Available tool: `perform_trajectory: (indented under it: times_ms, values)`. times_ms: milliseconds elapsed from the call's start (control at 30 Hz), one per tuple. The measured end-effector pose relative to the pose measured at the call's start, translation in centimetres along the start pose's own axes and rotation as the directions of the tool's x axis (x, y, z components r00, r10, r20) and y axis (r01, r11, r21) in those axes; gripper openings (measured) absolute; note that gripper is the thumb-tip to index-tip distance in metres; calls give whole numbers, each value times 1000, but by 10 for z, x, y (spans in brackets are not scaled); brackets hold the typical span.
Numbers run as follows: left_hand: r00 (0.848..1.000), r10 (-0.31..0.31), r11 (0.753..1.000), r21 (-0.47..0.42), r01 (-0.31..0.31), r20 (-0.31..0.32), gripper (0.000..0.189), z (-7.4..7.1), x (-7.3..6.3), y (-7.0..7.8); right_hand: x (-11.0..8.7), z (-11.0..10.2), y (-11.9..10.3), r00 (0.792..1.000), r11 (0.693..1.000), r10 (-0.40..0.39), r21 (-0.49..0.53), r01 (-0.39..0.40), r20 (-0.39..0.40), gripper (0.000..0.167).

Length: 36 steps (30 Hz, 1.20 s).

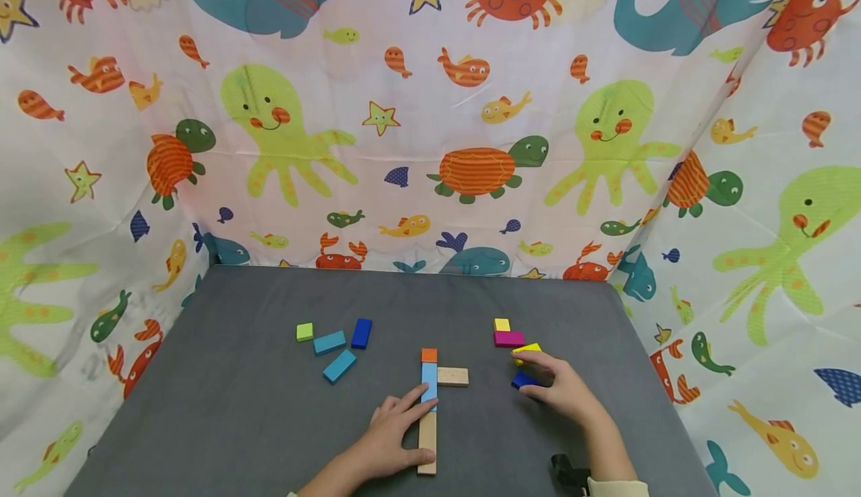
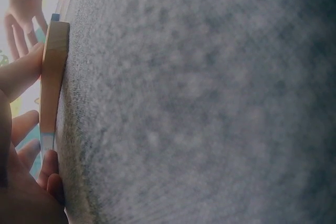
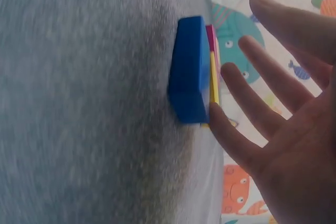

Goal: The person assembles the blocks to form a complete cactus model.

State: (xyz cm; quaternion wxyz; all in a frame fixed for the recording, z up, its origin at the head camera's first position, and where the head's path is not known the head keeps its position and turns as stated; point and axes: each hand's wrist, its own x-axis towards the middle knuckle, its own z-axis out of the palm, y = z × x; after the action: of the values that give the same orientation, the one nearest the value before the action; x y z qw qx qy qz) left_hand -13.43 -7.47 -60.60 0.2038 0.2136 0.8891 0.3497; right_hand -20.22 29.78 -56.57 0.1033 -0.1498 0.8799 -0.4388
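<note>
As far as we can judge, the work is partly done: a straight line of blocks lies on the grey table [image 1: 269,430], running from an orange block [image 1: 429,355] at the far end through a light blue stretch [image 1: 429,371] to a bare wood stretch [image 1: 427,433] at the near end, and a wooden block [image 1: 453,377] juts out from its right side; we cannot tell whether each stretch is one piece or several.

What seems left unused lies loose in two clusters; to the left we see a green block [image 1: 305,332], two light blue blocks [image 1: 329,343] and a dark blue block [image 1: 361,333]; to the right, a small yellow block [image 1: 501,324], a magenta block [image 1: 509,339], a larger yellow block [image 1: 530,347] and a royal blue block [image 1: 523,380].

Our left hand [image 1: 393,433] rests along the line, thumb on the bare wood, extended fingers on the light blue; our right hand [image 1: 568,392] has its fingers spread apart by the larger yellow and royal blue blocks, clamped on nothing, though we cannot tell for certain which fingertips touch.

The blocks are crisp-edged and box-shaped, some painted smooth, others plain pale wood; the tabletop looks fuzzy and felt-like; behind it hangs a creased curtain [image 1: 403,146] of printed sea animals.
</note>
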Motion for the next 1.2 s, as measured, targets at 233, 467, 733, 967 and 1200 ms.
perform_trajectory:
  times_ms: [233, 467, 733, 967, 1200]
  values:
    - [999, 27, 999, -20, -27, -17, 82, 0, -1, -1, -5, -7, 9, 996, 1000, 2, 1, -2, 85, 59]
    - [1000, 13, 1000, -17, -14, -10, 82, -1, 0, 1, -5, -6, 15, 987, 998, 58, -42, -53, 151, 73]
    - [1000, -2, 1000, -10, 1, -5, 81, -1, 0, 2, -3, -2, 16, 982, 996, 61, -82, -47, 179, 73]
    - [1000, -24, 1000, 0, 24, -3, 80, -3, 0, 6, -4, -2, 13, 979, 989, 114, -114, -96, 168, 69]
    - [1000, -24, 1000, 7, 24, -4, 81, -2, 0, 4, -2, 0, 10, 983, 981, 139, -150, -121, 117, 60]
